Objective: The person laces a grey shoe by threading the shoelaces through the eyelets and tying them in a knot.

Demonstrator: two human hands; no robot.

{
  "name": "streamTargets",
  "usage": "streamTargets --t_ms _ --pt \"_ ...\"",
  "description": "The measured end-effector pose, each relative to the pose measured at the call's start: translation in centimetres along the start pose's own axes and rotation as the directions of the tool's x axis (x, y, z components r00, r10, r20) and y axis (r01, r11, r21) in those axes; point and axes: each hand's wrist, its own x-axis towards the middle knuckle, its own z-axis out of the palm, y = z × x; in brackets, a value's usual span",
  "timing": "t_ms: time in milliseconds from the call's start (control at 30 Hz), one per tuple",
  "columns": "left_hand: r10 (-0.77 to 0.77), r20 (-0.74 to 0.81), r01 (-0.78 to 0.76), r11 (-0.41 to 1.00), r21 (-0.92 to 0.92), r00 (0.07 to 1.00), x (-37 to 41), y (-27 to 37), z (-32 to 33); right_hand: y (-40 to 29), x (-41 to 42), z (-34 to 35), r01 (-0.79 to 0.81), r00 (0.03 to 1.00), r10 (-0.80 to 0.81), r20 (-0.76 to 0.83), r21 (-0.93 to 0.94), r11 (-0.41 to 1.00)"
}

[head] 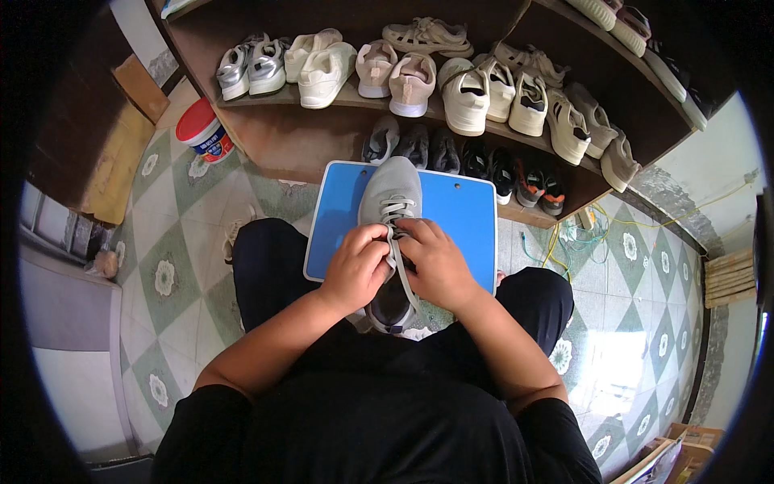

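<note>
A grey lace-up sneaker (390,181) rests on a small blue tabletop with a white rim (465,224), toe pointing away from me and dark-lined heel towards my body. Its pale grey shoelace (402,278) is threaded through the front eyelets, and a loose length trails down over the opening. My left hand (358,266) pinches the lace at the upper left of the opening. My right hand (438,263) is at the right eyelets, thumb and forefinger closed by the lace; its fingertips partly hide what they grip.
Beyond the tabletop stands a wooden shoe rack (266,130) with several pairs of shoes. A red-lidded bucket (204,130) is on the tiled floor at the left. Yellow and green cables (595,233) lie to the right. My knees flank the tabletop.
</note>
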Motion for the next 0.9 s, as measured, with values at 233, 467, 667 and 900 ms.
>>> streamTargets --t_ms 233,467,667,900 --pt "0.073 0.102 -0.068 0.996 -0.053 0.992 0.9 -0.9 -3.1 4.4 -0.6 -4.2 0.01 0.988 -0.091 0.126 0.532 0.847" --pt "0.259 0.232 -0.072 0.796 -0.601 0.938 0.2 0.2 -8.0 8.9 -3.4 -6.7 0.166 0.859 0.501 -0.106 0.983 -0.077" --pt "-0.347 0.218 0.401 0.643 -0.653 0.912 -0.1 -0.1 -6.5 9.6 -3.7 -4.7 -0.33 0.606 0.744 -0.282 0.762 0.558" --pt "-0.579 0.586 0.822 0.35 -0.449 0.567 2.6 -2.4 -1.5 5.4 -2.5 -3.3 -0.249 0.898 0.299 -0.322 0.187 0.95"
